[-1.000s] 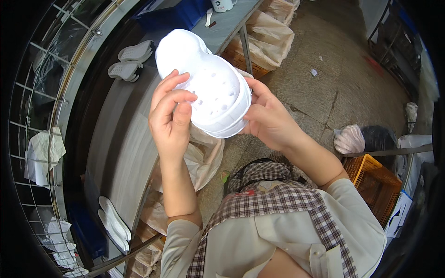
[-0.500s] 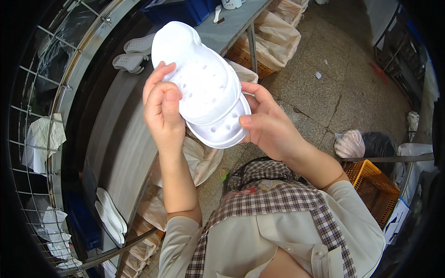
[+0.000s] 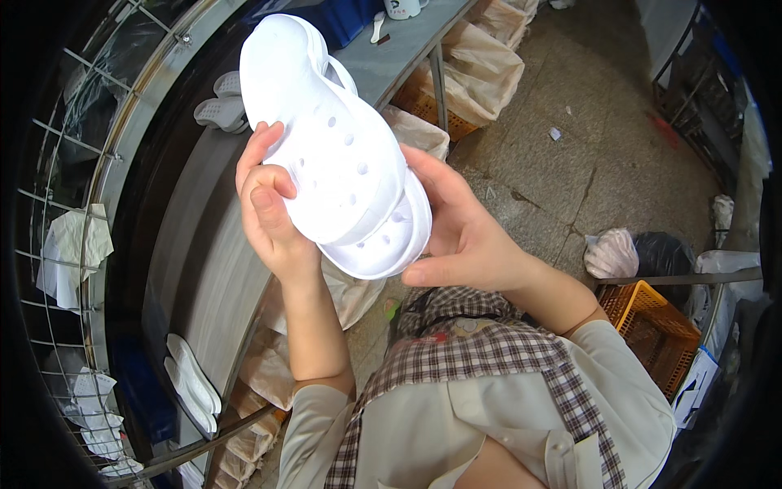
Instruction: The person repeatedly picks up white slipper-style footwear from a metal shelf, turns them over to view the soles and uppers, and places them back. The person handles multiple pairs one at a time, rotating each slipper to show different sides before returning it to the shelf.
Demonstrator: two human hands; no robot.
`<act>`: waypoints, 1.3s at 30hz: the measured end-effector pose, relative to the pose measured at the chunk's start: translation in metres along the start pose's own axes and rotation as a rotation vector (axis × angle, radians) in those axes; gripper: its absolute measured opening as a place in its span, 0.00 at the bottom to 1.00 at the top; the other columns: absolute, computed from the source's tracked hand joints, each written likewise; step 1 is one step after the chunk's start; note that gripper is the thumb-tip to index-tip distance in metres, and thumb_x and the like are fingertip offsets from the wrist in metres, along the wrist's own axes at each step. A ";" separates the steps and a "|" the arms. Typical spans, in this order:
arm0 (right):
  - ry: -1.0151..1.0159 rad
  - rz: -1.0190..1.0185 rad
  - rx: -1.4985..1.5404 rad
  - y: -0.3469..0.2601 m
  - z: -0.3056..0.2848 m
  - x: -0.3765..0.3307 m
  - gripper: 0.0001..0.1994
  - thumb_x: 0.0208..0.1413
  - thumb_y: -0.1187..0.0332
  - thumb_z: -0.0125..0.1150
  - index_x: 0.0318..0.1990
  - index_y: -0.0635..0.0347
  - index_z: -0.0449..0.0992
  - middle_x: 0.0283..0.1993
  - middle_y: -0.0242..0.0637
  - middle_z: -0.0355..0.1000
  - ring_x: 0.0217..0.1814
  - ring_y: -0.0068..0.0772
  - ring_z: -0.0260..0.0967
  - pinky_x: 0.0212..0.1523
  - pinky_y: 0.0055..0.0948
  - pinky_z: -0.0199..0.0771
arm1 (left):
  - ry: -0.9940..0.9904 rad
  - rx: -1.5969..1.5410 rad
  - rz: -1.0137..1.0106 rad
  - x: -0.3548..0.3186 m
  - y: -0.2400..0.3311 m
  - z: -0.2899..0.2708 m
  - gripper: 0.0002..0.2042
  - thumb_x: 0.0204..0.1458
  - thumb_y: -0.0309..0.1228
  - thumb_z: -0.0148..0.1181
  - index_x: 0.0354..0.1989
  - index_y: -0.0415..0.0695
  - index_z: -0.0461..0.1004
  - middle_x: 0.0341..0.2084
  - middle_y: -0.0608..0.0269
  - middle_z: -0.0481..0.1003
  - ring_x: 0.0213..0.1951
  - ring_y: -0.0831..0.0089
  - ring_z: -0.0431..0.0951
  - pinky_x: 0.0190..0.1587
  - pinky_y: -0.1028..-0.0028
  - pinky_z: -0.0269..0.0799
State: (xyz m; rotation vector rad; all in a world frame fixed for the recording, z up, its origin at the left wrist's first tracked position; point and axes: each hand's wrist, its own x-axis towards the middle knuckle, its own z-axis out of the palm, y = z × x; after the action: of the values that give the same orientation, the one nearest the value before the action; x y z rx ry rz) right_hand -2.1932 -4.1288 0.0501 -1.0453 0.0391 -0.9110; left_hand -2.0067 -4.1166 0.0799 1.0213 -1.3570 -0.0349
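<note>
Two white clogs [image 3: 330,155] with round holes in their uppers are held up in front of me, one lying over the other. The toe of the lower clog [image 3: 381,248] sticks out beneath the upper one. My left hand [image 3: 273,204] is closed on their left side, its thumb and bent fingers against the edge. Cupped round the toe end on the right is my right hand [image 3: 460,224]. Its thumb lies straight beside the lower toe, and its other fingertips are partly hidden behind the clogs.
On the grey belt [image 3: 191,236] to my left lie more white clogs [image 3: 221,110] and a pair of white soles [image 3: 194,383]. A blue bin [image 3: 346,20], a small brush [image 3: 377,27] and a mug [image 3: 403,8] stand on the far table. An orange crate [image 3: 652,334] sits at right.
Both hands have brought the clogs left and turned them slightly, so the heel end is higher and the toe lower. My right thumb has slid off the lower clog's top to beside its toe.
</note>
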 end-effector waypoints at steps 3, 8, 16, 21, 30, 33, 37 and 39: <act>-0.011 0.003 -0.040 -0.001 0.000 0.000 0.50 0.41 0.77 0.70 0.68 0.55 0.39 0.68 0.37 0.42 0.68 0.34 0.47 0.61 0.39 0.62 | -0.002 0.024 0.014 0.001 0.001 0.000 0.23 0.62 0.47 0.34 0.19 0.45 0.59 0.49 0.46 0.69 0.60 0.50 0.60 0.60 0.56 0.49; 0.003 0.012 -0.023 -0.001 0.000 0.001 0.53 0.38 0.77 0.72 0.68 0.55 0.38 0.69 0.37 0.41 0.71 0.34 0.42 0.66 0.39 0.52 | 0.016 0.049 0.039 0.001 0.003 0.001 0.23 0.62 0.47 0.33 0.19 0.45 0.59 0.47 0.46 0.70 0.59 0.50 0.60 0.60 0.56 0.49; 0.009 -0.025 -0.033 0.003 -0.001 0.003 0.52 0.39 0.80 0.70 0.68 0.55 0.38 0.68 0.38 0.44 0.70 0.33 0.44 0.64 0.37 0.58 | -0.017 0.119 0.137 0.006 0.001 -0.001 0.26 0.62 0.50 0.34 0.18 0.43 0.62 0.45 0.48 0.71 0.59 0.50 0.61 0.59 0.56 0.51; 0.012 0.005 -0.039 0.004 -0.006 0.006 0.51 0.39 0.82 0.68 0.68 0.56 0.38 0.68 0.38 0.44 0.70 0.33 0.44 0.65 0.37 0.56 | -0.023 0.134 0.164 0.008 0.000 -0.001 0.26 0.61 0.49 0.39 0.18 0.41 0.65 0.45 0.48 0.71 0.57 0.50 0.63 0.58 0.57 0.54; 0.011 0.007 -0.010 0.008 -0.008 0.008 0.52 0.38 0.81 0.69 0.68 0.58 0.37 0.68 0.39 0.44 0.70 0.33 0.44 0.66 0.36 0.53 | -0.014 0.133 0.149 0.009 -0.003 -0.001 0.26 0.61 0.49 0.38 0.17 0.41 0.64 0.44 0.47 0.71 0.57 0.50 0.63 0.58 0.57 0.54; 0.004 0.000 -0.025 0.008 -0.008 0.009 0.52 0.38 0.80 0.70 0.68 0.59 0.37 0.68 0.39 0.43 0.71 0.33 0.42 0.66 0.36 0.53 | -0.016 0.129 0.137 0.008 -0.004 -0.001 0.27 0.61 0.49 0.38 0.17 0.41 0.63 0.44 0.47 0.72 0.57 0.50 0.63 0.58 0.57 0.53; -0.005 0.001 -0.017 0.008 -0.009 0.011 0.53 0.38 0.80 0.70 0.68 0.59 0.36 0.69 0.40 0.42 0.71 0.33 0.41 0.65 0.36 0.54 | -0.018 0.116 0.127 0.007 -0.008 -0.001 0.26 0.62 0.48 0.37 0.18 0.41 0.63 0.44 0.47 0.72 0.57 0.50 0.63 0.58 0.57 0.53; -0.019 -0.031 -0.044 0.008 -0.008 0.012 0.52 0.39 0.80 0.69 0.68 0.58 0.36 0.69 0.39 0.41 0.70 0.33 0.42 0.65 0.37 0.55 | -0.025 0.092 0.101 0.007 -0.010 -0.002 0.25 0.62 0.47 0.37 0.18 0.41 0.62 0.44 0.47 0.71 0.57 0.51 0.63 0.58 0.58 0.53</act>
State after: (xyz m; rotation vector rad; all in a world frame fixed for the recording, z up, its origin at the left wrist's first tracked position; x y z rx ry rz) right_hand -2.1835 -4.1411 0.0441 -1.0977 0.0266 -0.9314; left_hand -1.9984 -4.1254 0.0795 1.0304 -1.4415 0.0908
